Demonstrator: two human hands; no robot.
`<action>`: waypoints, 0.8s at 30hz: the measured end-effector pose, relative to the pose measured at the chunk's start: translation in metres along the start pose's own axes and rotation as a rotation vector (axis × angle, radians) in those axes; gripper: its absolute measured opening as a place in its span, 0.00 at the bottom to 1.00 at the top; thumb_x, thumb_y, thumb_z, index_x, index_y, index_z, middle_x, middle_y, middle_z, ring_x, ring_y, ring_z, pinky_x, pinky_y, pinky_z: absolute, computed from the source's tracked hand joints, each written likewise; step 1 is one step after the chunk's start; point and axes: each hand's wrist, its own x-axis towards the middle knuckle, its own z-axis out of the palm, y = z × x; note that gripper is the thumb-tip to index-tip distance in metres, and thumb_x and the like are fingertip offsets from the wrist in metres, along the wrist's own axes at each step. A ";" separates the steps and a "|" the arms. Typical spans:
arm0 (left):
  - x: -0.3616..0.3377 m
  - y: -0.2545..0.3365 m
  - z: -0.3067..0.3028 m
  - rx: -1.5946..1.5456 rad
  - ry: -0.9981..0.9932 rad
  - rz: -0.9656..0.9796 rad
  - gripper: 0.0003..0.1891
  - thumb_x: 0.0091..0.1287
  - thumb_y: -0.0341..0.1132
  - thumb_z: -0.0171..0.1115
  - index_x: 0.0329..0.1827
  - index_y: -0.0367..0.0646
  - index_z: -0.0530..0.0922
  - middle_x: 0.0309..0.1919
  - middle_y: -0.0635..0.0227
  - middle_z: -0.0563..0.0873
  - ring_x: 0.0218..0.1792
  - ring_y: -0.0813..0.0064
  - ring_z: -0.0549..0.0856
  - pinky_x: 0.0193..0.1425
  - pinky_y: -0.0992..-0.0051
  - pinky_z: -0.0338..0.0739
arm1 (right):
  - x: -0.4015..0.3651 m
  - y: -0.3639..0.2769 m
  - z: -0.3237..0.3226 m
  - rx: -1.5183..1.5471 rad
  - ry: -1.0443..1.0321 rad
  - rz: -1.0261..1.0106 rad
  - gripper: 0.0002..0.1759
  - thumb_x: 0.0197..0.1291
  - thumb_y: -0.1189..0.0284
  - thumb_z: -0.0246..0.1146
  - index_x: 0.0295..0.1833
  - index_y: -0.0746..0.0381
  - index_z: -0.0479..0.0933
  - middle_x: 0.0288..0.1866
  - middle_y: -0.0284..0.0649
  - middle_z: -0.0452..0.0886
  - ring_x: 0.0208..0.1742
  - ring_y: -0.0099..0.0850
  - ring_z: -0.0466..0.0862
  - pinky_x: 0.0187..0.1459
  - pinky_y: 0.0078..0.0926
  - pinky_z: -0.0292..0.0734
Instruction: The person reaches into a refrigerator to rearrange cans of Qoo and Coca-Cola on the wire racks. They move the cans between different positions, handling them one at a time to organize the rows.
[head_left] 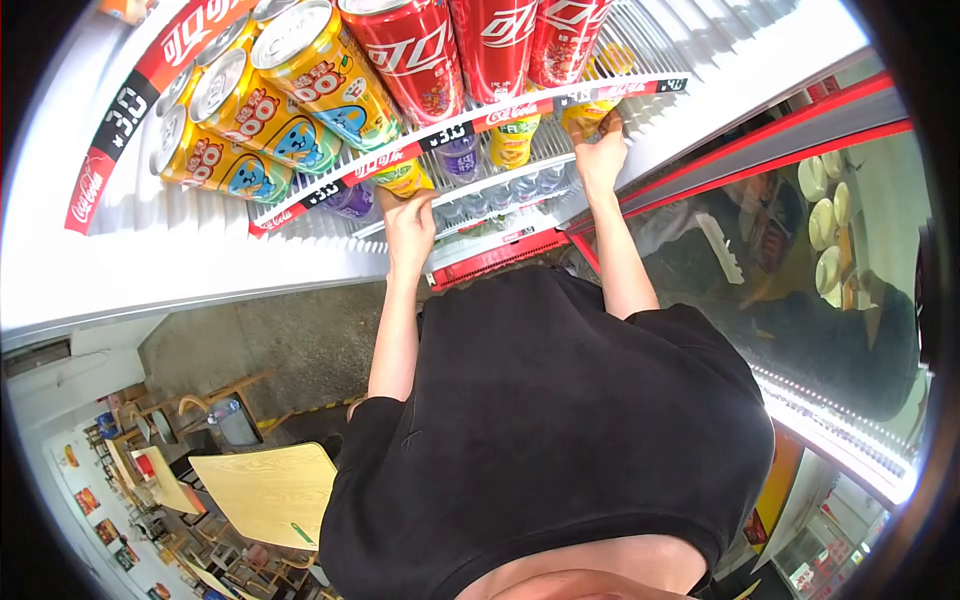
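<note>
My left hand (408, 228) is closed on the lower part of a yellow drink bottle (406, 178) just under the front edge of a wire shelf (400, 150). Farther right, my right hand (600, 158) has its fingers wrapped round another yellow drink bottle (590, 112), whose upper part shows through the shelf wires. Between the hands, on the lower level, stand a purple drink (460, 160) and a yellow-and-green drink (512, 143). The price strip on the shelf edge partly hides both held bottles.
Red cola cans (410, 55) and yellow cans (320, 70) stand on the shelf above my hands. Clear bottles (500, 195) line a lower shelf. The red-edged glass door (800, 230) stands open at my right. Behind me are a wooden table (270, 490) and chairs.
</note>
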 end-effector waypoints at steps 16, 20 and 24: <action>0.002 0.011 -0.004 -0.023 -0.077 -0.109 0.11 0.67 0.21 0.62 0.41 0.46 0.91 0.31 0.52 0.89 0.39 0.47 0.89 0.48 0.55 0.80 | -0.015 -0.013 0.004 -0.053 -0.216 -0.207 0.35 0.45 0.56 0.83 0.53 0.67 0.79 0.49 0.54 0.85 0.51 0.56 0.87 0.54 0.51 0.82; 0.001 0.005 0.001 -0.030 -0.023 -0.042 0.11 0.67 0.20 0.62 0.41 0.44 0.90 0.32 0.52 0.90 0.39 0.47 0.89 0.50 0.57 0.80 | -0.018 -0.005 0.012 -0.022 -0.235 -0.250 0.36 0.46 0.57 0.82 0.55 0.67 0.78 0.52 0.53 0.83 0.53 0.55 0.86 0.54 0.50 0.82; 0.001 0.003 0.003 -0.046 -0.010 -0.013 0.10 0.70 0.21 0.60 0.41 0.44 0.89 0.32 0.55 0.90 0.37 0.51 0.89 0.47 0.61 0.80 | -0.017 -0.009 0.009 -0.057 -0.238 -0.306 0.37 0.45 0.58 0.82 0.56 0.67 0.77 0.53 0.52 0.82 0.56 0.55 0.85 0.55 0.50 0.82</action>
